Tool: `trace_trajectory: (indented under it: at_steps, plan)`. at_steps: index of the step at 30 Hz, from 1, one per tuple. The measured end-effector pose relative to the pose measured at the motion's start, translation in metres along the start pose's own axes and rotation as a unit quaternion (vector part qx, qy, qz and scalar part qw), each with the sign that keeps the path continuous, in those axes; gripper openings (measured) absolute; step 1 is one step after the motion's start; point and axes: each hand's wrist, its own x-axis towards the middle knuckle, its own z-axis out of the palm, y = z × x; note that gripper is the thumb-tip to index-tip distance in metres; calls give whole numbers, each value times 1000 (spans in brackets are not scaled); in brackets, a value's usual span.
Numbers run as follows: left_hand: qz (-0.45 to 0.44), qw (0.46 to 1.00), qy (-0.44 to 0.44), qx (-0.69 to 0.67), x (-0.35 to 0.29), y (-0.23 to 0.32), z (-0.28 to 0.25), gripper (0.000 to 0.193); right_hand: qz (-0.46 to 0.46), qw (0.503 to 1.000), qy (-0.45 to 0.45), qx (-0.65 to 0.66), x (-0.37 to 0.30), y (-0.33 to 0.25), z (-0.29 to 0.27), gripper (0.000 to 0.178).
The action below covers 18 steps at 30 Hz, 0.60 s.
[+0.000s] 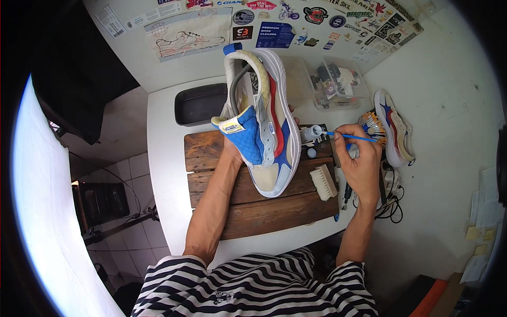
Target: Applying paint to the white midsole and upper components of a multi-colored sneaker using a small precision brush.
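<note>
A sneaker (277,116) with a blue tongue, red stripe and white sole is held up, toe toward me, above a dark wooden board (253,214). My left hand (231,151) is closed on it from behind; its fingertips show past the sole's right edge. A grey coiled shoe tree (236,92) sits inside the shoe. Between the fingers of my right hand (360,161) is a thin blue paintbrush (367,139). The brush's tip end is at the mouth of a small tilted jar (311,133) of pale grey paint. Below the jar lies a round cap (312,153).
Right of the shoe, a bristle scrub brush (324,183) rests on the board. Behind stand a black tray (202,105) and a clear plastic box (338,95) of small items. A second sneaker (393,129), several paintbrushes (372,127) and tangled cables (392,203) are at right.
</note>
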Motion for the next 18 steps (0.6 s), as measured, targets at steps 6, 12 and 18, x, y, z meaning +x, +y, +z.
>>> trace_trajectory:
  at_steps: [6,12,18]
  plan:
    - [-12,1000,-28,-3,2,0,2,77,5,1000,3,-4,-8,4,-8,8]
    - [-7,1000,25,-16,-2,1,-19,79,13,999,36,22,-18,2,-10,7]
    - [-4,998,-53,-34,0,1,10,82,-28,947,119,298,-60,-11,16,15]
